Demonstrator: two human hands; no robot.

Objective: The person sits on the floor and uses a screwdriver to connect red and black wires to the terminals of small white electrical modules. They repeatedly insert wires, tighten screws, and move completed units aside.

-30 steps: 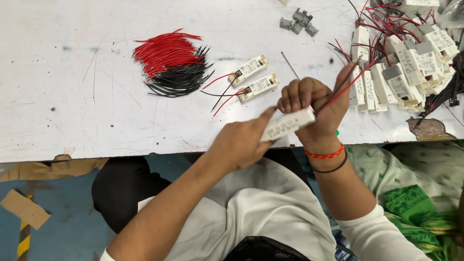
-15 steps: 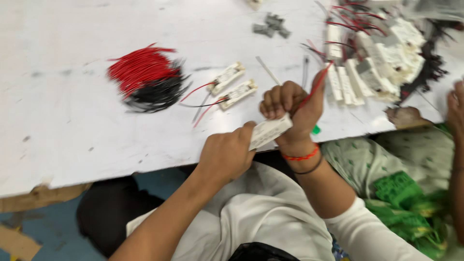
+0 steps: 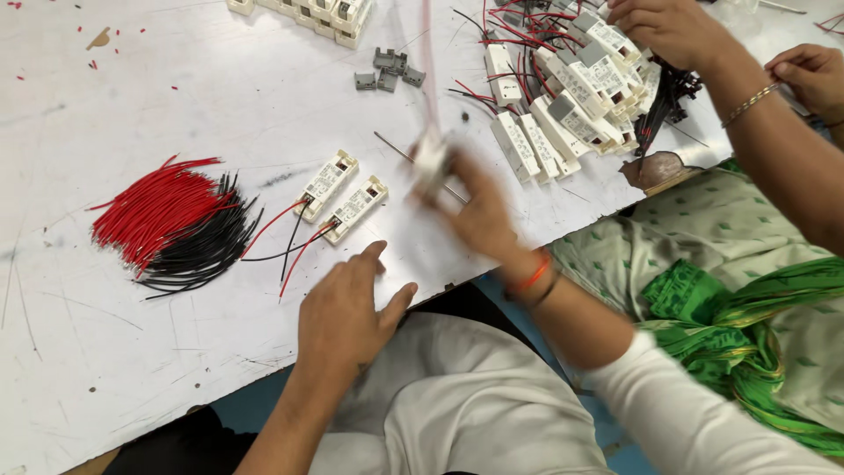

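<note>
My right hand [image 3: 479,211] is blurred in motion over the white table [image 3: 176,97], gripping a small white box module [image 3: 431,158] with a red wire trailing up from it. My left hand [image 3: 347,308] rests open near the table's front edge and holds nothing. Just beyond it lie two white box modules [image 3: 341,195] side by side, each with red and black wires coming out of its near end. A bundle of loose red and black wires [image 3: 171,224] lies to the left.
A heap of white modules with wires [image 3: 571,88] lies at the back right, where another person's hands [image 3: 673,31] work. Small grey clips [image 3: 387,70] and a row of white parts [image 3: 325,13] sit at the back. A thin metal rod [image 3: 396,148] lies mid-table.
My left hand has let go of the white module and dropped to the table edge. My right hand has carried the module forward over the table. The view has moved closer.
</note>
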